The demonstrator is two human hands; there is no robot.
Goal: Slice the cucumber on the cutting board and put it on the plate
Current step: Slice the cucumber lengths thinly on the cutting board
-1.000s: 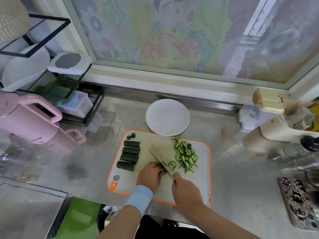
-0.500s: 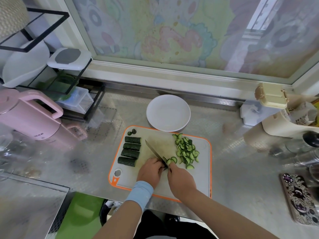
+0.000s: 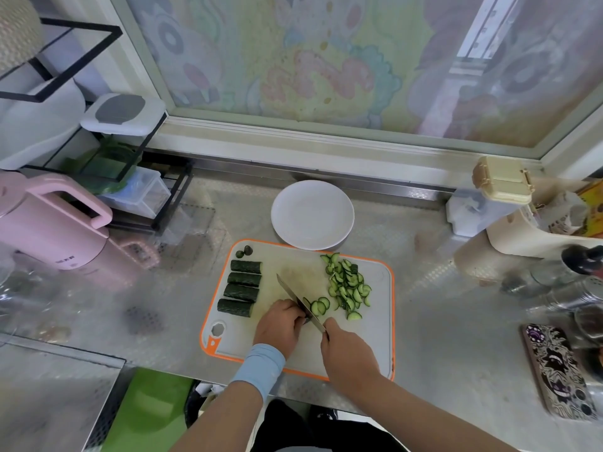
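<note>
A white cutting board with an orange rim [image 3: 378, 337] lies on the steel counter. Several dark green cucumber chunks [image 3: 241, 287] lie in a column at its left, with two small end pieces [image 3: 244, 252] above them. A pile of thin cucumber slices [image 3: 347, 285] covers the board's right part. My right hand [image 3: 346, 352] grips a knife [image 3: 295, 296] whose blade points up-left. My left hand [image 3: 280, 322] presses a mostly hidden cucumber piece against the blade; fresh slices [image 3: 319, 305] lie just right of it. The white plate [image 3: 312, 214] stands bare behind the board.
A pink kettle [image 3: 49, 226] and a black wire rack with containers [image 3: 130, 177] stand at the left. Cream containers [image 3: 502, 181], jars and bottles [image 3: 584, 265] crowd the right. A patterned phone [image 3: 558, 370] lies at the right front.
The camera view shifted slightly. The knife has kept cutting beside my left hand, and a few more slices lie next to the blade.
</note>
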